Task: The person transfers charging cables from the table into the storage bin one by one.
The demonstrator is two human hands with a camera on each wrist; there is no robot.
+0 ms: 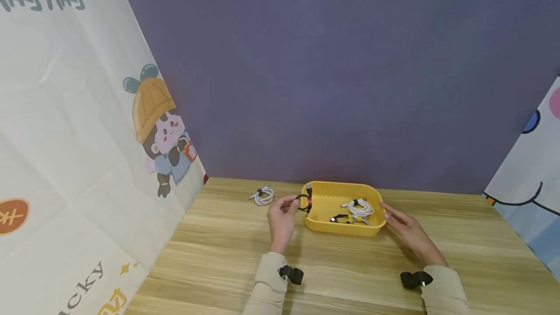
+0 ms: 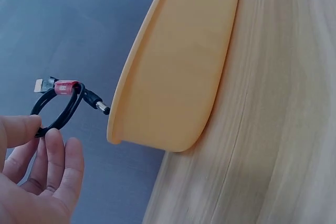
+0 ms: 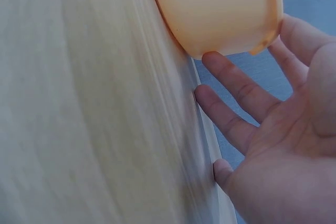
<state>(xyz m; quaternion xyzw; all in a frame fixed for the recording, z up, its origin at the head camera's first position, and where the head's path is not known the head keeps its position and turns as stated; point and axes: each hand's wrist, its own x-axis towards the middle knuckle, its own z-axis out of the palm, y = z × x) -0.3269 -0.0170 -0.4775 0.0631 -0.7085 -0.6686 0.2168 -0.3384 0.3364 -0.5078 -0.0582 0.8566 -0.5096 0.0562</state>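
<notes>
My left hand (image 1: 282, 221) pinches a small coiled black cable (image 2: 59, 114) between thumb and fingers. A red tie wraps the coil, and its two plug ends stick out, one a flat USB plug, the other a round barrel plug. The coil is held up at the left end of a yellow plastic basket (image 1: 341, 228). Inside the basket lie a coiled white cable (image 1: 359, 208) with a black tie and yellow-handled pliers (image 1: 350, 218). At the basket's right end, my right hand (image 1: 411, 232) has its fingers spread, with fingertips at the wall (image 3: 226, 14).
Another coiled white cable (image 1: 263, 196) with a black tie lies on the wooden table (image 1: 350, 276), left of the basket. Behind the table's back edge rises a dark blue-grey wall (image 1: 332, 72). Printed white panels (image 1: 78, 125) stand at both sides.
</notes>
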